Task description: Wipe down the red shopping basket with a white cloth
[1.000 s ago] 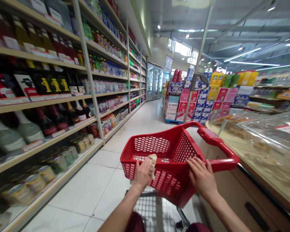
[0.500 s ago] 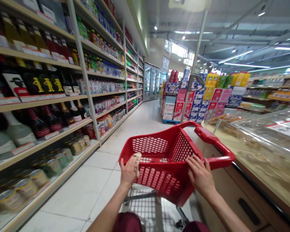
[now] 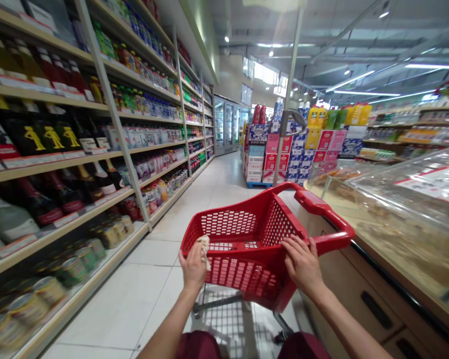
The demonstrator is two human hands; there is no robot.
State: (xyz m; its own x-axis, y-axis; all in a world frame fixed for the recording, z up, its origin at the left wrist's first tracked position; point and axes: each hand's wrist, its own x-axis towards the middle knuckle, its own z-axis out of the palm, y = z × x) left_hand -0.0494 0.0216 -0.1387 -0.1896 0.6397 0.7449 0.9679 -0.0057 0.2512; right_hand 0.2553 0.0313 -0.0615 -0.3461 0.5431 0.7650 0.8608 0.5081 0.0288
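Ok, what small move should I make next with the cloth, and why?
I'd probably slide your left hand and the pale cloth along the near rim toward your right hand. The cloth is by the end of the red cart away from its handle, while your right hand rests nearer the handle, leaving a stretch of rim between them.

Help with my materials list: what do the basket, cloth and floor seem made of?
Basket: probably moulded plastic, smooth and glossy; uniform red, with rim highlights and regular holes.
Cloth: likely fabric, matte; it bunches in soft folds, but the fibre can't be told.
Floor: perhaps ceramic or stone tile, slightly shiny; straight joints and reflected light.
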